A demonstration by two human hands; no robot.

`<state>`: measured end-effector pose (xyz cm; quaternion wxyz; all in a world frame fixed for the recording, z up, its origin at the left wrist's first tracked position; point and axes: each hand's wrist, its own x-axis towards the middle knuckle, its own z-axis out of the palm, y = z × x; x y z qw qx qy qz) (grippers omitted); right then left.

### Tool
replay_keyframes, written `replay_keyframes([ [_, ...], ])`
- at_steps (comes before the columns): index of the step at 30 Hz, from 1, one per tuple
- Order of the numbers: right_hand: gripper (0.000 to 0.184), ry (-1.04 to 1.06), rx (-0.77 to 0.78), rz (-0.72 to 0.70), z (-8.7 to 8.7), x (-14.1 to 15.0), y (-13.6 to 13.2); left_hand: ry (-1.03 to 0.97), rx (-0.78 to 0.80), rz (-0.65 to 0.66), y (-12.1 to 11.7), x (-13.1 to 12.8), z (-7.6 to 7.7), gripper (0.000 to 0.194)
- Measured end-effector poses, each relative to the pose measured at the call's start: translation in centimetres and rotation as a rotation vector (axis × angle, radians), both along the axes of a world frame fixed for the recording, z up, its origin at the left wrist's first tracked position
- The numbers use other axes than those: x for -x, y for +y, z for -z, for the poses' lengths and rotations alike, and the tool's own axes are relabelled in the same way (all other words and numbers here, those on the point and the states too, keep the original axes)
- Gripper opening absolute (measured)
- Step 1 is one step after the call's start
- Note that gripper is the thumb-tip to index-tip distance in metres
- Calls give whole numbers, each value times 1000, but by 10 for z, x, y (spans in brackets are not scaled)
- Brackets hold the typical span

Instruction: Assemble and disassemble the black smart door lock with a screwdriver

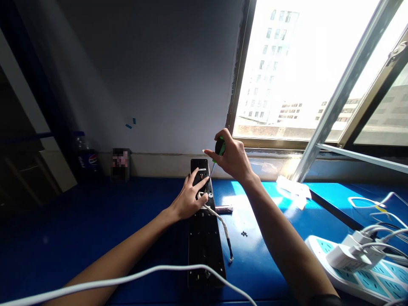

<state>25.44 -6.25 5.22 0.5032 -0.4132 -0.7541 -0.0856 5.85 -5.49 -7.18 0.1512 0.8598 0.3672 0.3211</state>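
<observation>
A long black device housing (pixel 205 242) lies lengthwise on the blue tabletop, with small holes along its surface. My left hand (pixel 189 197) rests on its upper half, fingers spread, the index fingertip close to the screwdriver's tip. My right hand (pixel 234 157) is closed around the green and black handle of a screwdriver (pixel 219 146). Its metal shaft slants down to the housing's right edge; the exact contact point is too small to make out. From under my left hand a wrapped cable (pixel 225 229) runs out to the right, ending in a small connector.
Several small black screws (pixel 244 233) lie right of the housing, near a dark cylindrical object (pixel 224 209). A white power strip (pixel 321 250) with plugs stands at lower right. A white cable (pixel 159 268) crosses the foreground. A bottle (pixel 87 157) stands at back left; a window frame (pixel 236 102) rises behind.
</observation>
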Motion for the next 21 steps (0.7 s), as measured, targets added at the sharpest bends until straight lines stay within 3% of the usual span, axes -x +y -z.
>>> replay_keyframes([
  [3, 27, -5, -11, -34, 1, 0, 4, 2, 4, 1, 1, 0, 1, 68],
  [8, 44, -79, 48, -93, -4, -3, 1, -2, -5, -1, 2, 0, 2, 68],
  [13, 39, 15, 23, -70, -1, -5, 4, -2, 18, -5, 1, -1, 0, 69],
  [17, 59, -42, -1, -87, -1, -7, 4, 2, 26, -3, 0, -1, -1, 71],
  [21, 37, -70, -42, -58, -3, -8, 1, -2, 19, -5, 0, -1, -1, 70],
])
